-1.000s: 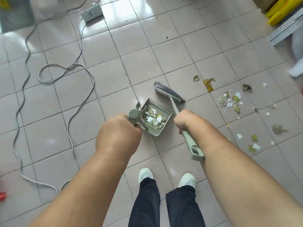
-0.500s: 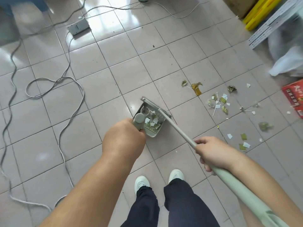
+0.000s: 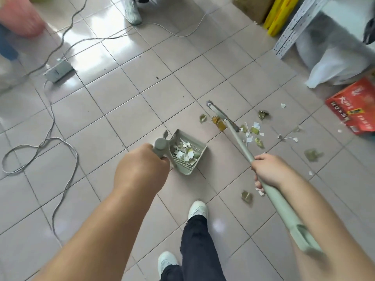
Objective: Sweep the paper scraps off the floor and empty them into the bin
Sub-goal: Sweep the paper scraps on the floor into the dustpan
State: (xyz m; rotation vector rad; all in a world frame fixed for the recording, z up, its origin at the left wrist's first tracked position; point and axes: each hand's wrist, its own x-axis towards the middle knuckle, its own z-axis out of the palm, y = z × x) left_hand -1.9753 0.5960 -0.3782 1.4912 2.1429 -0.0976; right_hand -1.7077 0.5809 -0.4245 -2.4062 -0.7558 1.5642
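My left hand (image 3: 140, 169) grips the handle of a grey-green dustpan (image 3: 199, 153), which rests on the tiled floor and holds several white and green paper scraps. My right hand (image 3: 269, 172) grips the shaft of a matching broom (image 3: 239, 140). The broom head (image 3: 218, 112) sits on the floor among the loose paper scraps (image 3: 253, 131), up and right of the dustpan. More scraps lie scattered to the right, and one green scrap (image 3: 246, 196) lies near my right hand.
White cables (image 3: 52, 122) loop across the floor at left, with a power strip (image 3: 59, 71). A red carton (image 3: 355, 106), a white bag (image 3: 334, 67) and a metal rack (image 3: 294, 25) stand at right. Another person's shoe (image 3: 133, 10) is at top. My feet (image 3: 197, 209) are below the dustpan.
The broom head has left the dustpan and swung right to the scrap pile. My right hand has slid out along the shaft. The dustpan stays put in my left hand.
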